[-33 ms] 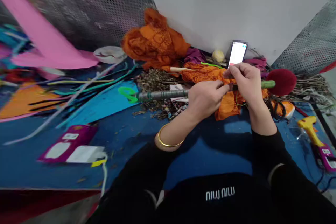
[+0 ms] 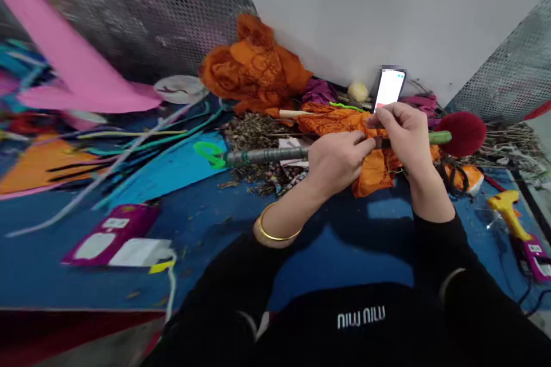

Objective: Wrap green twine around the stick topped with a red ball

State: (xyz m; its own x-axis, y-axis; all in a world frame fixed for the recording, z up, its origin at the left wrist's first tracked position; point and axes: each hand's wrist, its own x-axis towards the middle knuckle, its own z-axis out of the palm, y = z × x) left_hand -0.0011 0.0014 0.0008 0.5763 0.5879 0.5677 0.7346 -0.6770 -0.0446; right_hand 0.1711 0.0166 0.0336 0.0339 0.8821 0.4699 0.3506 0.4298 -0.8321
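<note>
A long stick [image 2: 275, 155], wound in grey and green bands, lies nearly level across my front. My left hand [image 2: 338, 160], with a gold bangle on the wrist, is wrapped round its middle. My right hand [image 2: 404, 129] is just beyond, thumb and fingers pinched together above the stick; what they pinch is too small to make out. Past that hand the stick shows a green end [image 2: 439, 137], beside a fuzzy dark red ball [image 2: 462, 134]; whether they are joined is unclear. Orange patterned cloth [image 2: 372, 175] hangs behind and below the hands.
A lit phone [image 2: 391, 89] leans against the white board [image 2: 365, 17]. Orange netting [image 2: 258, 69] is bunched at the back. Dry twigs and leaves [image 2: 249, 135] lie behind the stick. At left are pipe cleaners [image 2: 142, 140] and a purple packet [image 2: 114, 235]; a yellow glue gun [image 2: 512, 215] lies right.
</note>
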